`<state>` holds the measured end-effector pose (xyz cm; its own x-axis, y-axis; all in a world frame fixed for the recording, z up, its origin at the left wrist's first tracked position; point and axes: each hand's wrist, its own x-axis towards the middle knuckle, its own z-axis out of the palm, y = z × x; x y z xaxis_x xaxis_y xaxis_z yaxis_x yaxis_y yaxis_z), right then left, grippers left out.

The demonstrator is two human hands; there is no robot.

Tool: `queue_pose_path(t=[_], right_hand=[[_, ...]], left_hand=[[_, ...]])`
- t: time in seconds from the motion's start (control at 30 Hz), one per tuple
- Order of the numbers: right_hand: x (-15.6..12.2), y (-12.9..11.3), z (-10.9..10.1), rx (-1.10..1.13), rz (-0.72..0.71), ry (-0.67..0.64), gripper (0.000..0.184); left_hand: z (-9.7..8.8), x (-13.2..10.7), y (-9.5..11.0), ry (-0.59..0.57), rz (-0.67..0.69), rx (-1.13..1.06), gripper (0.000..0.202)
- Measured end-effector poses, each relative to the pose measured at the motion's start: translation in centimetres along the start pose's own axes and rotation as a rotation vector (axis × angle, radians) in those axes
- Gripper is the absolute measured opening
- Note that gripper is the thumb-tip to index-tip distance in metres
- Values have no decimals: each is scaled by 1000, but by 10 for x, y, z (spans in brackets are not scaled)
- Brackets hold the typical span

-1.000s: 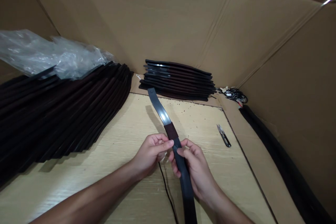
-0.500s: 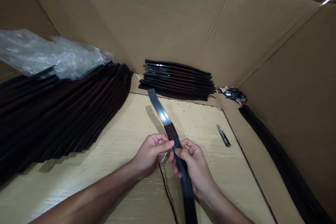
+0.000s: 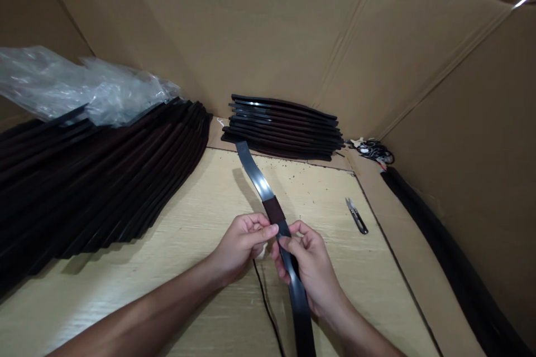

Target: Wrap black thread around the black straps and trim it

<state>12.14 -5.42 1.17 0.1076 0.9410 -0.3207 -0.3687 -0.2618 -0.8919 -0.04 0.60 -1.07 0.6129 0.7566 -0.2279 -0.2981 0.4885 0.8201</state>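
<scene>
My right hand point(image 3: 307, 270) pinched the black belt point(image 3: 298, 301) below its brown band point(image 3: 274, 210); my left hand point(image 3: 243, 241) curled against its edge, grip unclear.

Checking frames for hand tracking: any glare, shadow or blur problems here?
Head view: glare streaks the dark strap, with a soft shadow beside it; the large left stack of straps falls nearly black; left hand and right hand stay fairly sharp; wide-angle bowing shows toward the edges.
</scene>
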Motion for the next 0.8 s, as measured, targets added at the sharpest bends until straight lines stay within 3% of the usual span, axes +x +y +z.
queue_pose_path(t=[0.8], right_hand=[[0, -1, -1, -15, 10, 4, 25]], left_hand=[[-2, 1, -1, 16, 4, 6, 34]])
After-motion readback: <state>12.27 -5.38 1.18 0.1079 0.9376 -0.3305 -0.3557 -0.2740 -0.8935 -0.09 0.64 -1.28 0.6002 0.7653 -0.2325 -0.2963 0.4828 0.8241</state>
